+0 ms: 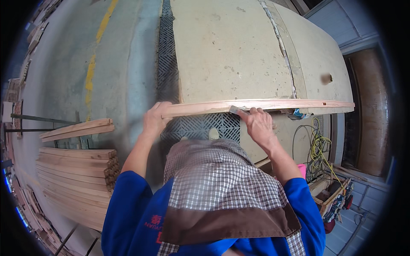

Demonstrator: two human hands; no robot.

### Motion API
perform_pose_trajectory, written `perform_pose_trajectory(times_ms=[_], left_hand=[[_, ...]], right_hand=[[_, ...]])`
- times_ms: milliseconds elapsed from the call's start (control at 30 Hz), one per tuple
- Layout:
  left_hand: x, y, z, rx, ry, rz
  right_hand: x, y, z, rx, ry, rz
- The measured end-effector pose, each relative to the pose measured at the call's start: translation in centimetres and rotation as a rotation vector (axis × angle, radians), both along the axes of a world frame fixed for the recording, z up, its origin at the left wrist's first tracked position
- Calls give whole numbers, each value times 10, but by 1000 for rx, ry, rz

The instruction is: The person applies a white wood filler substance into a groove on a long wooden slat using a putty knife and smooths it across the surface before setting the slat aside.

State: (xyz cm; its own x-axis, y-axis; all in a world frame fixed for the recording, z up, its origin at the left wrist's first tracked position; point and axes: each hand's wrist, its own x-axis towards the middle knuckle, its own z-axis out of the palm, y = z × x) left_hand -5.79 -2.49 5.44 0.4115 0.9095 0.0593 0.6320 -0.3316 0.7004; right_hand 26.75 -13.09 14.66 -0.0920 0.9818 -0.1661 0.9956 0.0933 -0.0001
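Observation:
A long, pale wooden strip runs left to right in front of me, along the near edge of a beige worktop. My left hand is closed around its left end. Near the strip's middle, my right hand is closed on a small grey flat-edged piece, which touches the strip's near side. Most of that piece is hidden by the fingers, so its exact kind cannot be told. A small dark notch shows toward the strip's right end.
Stacked wooden strips lie at the left, with a few more on a rack above them. A yellow-green hose hangs coiled at the right, near a wooden box of tools. Dark patterned matting covers the floor by my feet.

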Motion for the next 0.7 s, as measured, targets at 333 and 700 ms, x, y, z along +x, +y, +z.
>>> perform_pose_trajectory(times_ms=[333,700], left_hand=[[-2,0,1,2,6,21],[-1,2,3,38,-20,-7]], right_hand=[[-25,-8,8,26,93,97],[-20,-18,-55,-389,1294,-741]])
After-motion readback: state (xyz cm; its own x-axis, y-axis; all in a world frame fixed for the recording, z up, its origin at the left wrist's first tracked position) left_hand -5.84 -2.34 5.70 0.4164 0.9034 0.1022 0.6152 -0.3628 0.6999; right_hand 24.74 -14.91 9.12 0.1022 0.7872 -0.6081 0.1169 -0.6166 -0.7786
